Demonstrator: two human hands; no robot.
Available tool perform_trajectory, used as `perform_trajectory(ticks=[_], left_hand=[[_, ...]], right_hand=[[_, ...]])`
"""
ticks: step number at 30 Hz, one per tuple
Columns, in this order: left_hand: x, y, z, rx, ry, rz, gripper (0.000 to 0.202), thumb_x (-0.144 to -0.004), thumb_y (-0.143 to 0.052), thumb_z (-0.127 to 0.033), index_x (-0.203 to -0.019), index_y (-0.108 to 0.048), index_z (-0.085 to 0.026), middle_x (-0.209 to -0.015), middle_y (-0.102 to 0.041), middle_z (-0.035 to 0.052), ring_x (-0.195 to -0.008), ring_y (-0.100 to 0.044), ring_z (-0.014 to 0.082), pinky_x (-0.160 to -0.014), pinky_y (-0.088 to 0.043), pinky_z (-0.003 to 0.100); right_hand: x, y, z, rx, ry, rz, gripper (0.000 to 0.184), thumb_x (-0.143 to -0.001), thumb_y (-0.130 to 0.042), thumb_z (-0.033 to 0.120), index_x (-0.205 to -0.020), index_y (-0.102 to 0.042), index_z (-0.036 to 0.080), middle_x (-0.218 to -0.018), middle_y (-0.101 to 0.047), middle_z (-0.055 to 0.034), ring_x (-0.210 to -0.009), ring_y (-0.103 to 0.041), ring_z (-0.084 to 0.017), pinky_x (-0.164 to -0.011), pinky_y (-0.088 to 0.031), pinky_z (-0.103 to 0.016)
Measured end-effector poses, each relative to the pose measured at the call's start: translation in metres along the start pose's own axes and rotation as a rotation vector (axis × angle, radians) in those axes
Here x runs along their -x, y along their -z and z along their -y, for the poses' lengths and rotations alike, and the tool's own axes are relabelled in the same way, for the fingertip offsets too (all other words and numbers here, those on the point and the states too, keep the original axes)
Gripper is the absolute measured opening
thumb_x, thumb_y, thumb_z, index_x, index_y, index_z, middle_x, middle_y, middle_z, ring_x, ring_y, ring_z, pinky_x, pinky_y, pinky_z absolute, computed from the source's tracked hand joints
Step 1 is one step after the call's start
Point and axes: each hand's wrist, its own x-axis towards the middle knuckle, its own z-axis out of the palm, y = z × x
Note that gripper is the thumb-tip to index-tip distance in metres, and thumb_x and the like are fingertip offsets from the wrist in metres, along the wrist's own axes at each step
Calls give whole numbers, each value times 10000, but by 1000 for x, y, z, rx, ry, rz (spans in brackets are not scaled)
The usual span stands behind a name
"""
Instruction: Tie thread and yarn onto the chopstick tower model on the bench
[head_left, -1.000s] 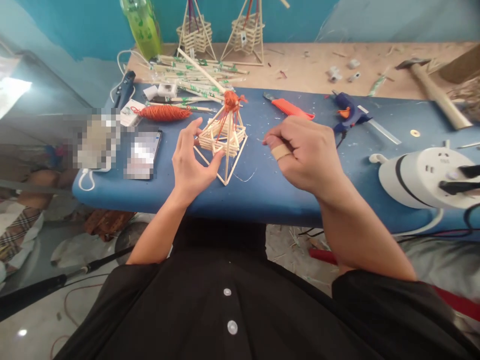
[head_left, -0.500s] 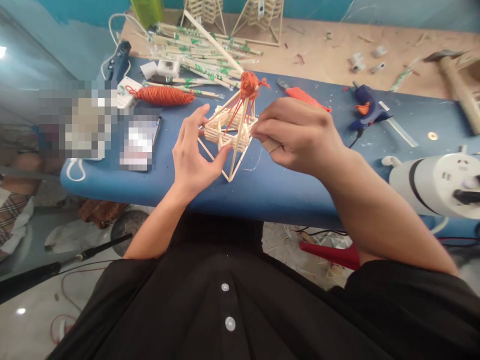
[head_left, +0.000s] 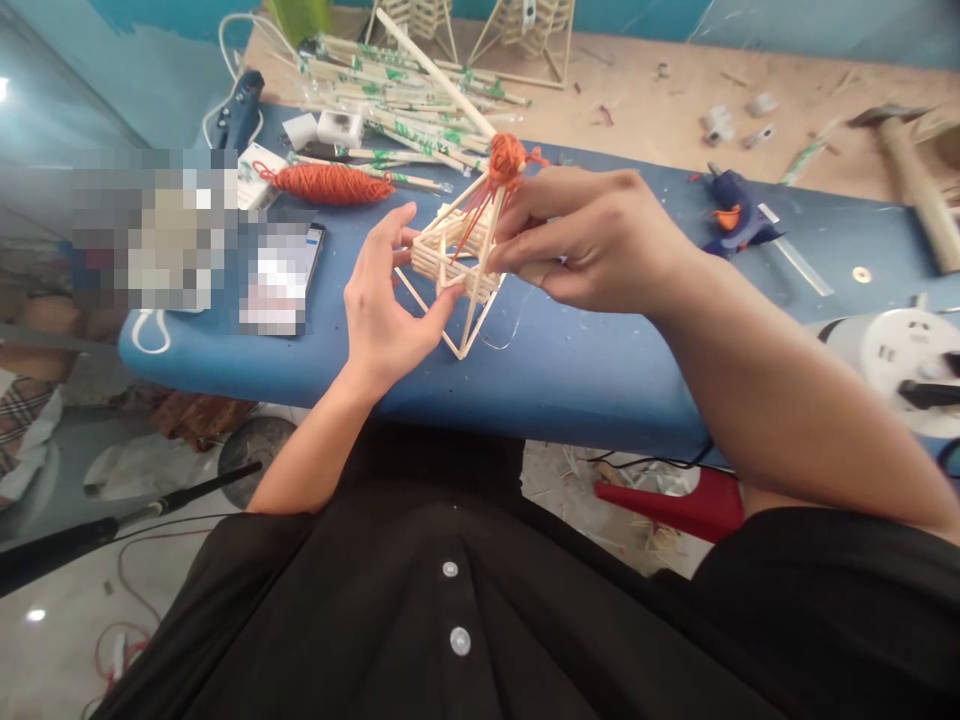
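A small frame of pale wooden sticks [head_left: 452, 273] stands on the blue-covered table, with stacked sticks round its middle and slanting sticks meeting at the top. Orange yarn [head_left: 507, 160] is wound in a knot at that peak, and loose strands hang down inside. My left hand [head_left: 390, 305] grips the frame's left side, thumb at the front and fingers behind. On the other side my right hand [head_left: 581, 240] has its fingers pinched together against an upright stick. What lies between those fingertips is hidden. One long thick stick [head_left: 439, 75] slants up from the knot.
An orange yarn bundle [head_left: 330, 184] and a phone [head_left: 313, 245] lie to the left. Wrapped chopsticks [head_left: 420, 130] are heaped behind. To the right are a blue glue gun [head_left: 731, 210], a hammer [head_left: 919, 185] and a white power socket tower [head_left: 892, 350].
My right hand has shifted a little left and up, closer against the upright stick, and now covers the red-handled tool behind it. My left hand keeps its grip on the frame.
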Motion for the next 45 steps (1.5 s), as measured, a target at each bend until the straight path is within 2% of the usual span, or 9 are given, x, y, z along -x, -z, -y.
perform_trajectory(ticks=[2, 7, 14, 17, 20, 23, 31, 36, 45], left_hand=[[1, 0, 0, 4, 10, -4, 837, -931, -832, -747, -1574, -484, -339, -1413, -738, 104, -1195, -790, 294, -963, -681, 431], [4, -1, 4, -1, 12, 17, 787, -928, -851, -713, -1531, -522, -327, -1479, -717, 120, -1276, -769, 315, -995, -674, 442], [4, -1, 3, 14, 12, 22, 755, -940, -863, -663, -1528, -536, -319, -1468, -718, 121, -1251, -775, 315, -980, -677, 447], [4, -1, 3, 21, 19, 21, 764, -931, -874, -656, -1526, -536, -315, -1468, -722, 120, -1252, -777, 317, -989, -678, 456], [4, -1, 6, 34, 36, 41, 790, -935, -863, -670, -1552, -514, -320, -1503, -706, 122, -1316, -761, 330, -1046, -663, 477], [4, 0, 8, 43, 40, 57, 806, -946, -845, -688, -1571, -488, -326, -1536, -689, 126, -1365, -745, 336, -1063, -658, 472], [2, 0, 3, 2, 29, -3, 788, -908, -889, -665, -1516, -521, -325, -1478, -736, 116, -1250, -794, 300, -942, -695, 420], [2, 0, 4, 5, 30, 0, 789, -906, -890, -656, -1515, -515, -322, -1455, -745, 112, -1231, -797, 290, -939, -687, 410], [1, 1, 4, 27, 21, -11, 810, -894, -915, -644, -1509, -508, -309, -1440, -757, 110, -1252, -809, 308, -966, -692, 426]], right_hand=[[0, -3, 0, -31, 14, -39, 166, -1013, -786, 412, -884, -878, 361, -993, -799, -46, -936, -760, -241, -897, -655, -450], [6, -14, -1, -179, -124, -95, 137, -940, -868, 456, -894, -888, 329, -935, -768, -51, -898, -733, -234, -815, -660, -404], [16, -16, -4, -274, -98, -63, 107, -958, -853, 405, -1007, -890, 317, -944, -726, -44, -869, -689, -196, -796, -638, -376], [17, -14, -1, -274, -119, -63, 96, -966, -847, 389, -1019, -890, 321, -954, -736, -45, -879, -705, -200, -795, -648, -378], [16, -13, 2, -248, -172, -129, 45, -934, -889, 347, -975, -886, 330, -950, -785, -37, -873, -731, -212, -823, -668, -399], [16, -12, 3, -254, -245, -174, 84, -885, -943, 324, -906, -865, 346, -909, -817, -9, -838, -746, -223, -812, -677, -422], [21, -9, -7, -192, -236, -135, 104, -914, -884, 441, -862, -842, 362, -914, -831, -11, -876, -779, -266, -786, -702, -477], [21, -8, -2, -188, -212, -130, 29, -908, -864, 350, -895, -839, 358, -931, -843, 3, -847, -775, -245, -810, -705, -455], [7, -11, 10, -212, -204, -220, 181, -753, -852, 198, -846, -755, 320, -831, -825, 10, -738, -751, -239, -698, -653, -440]])
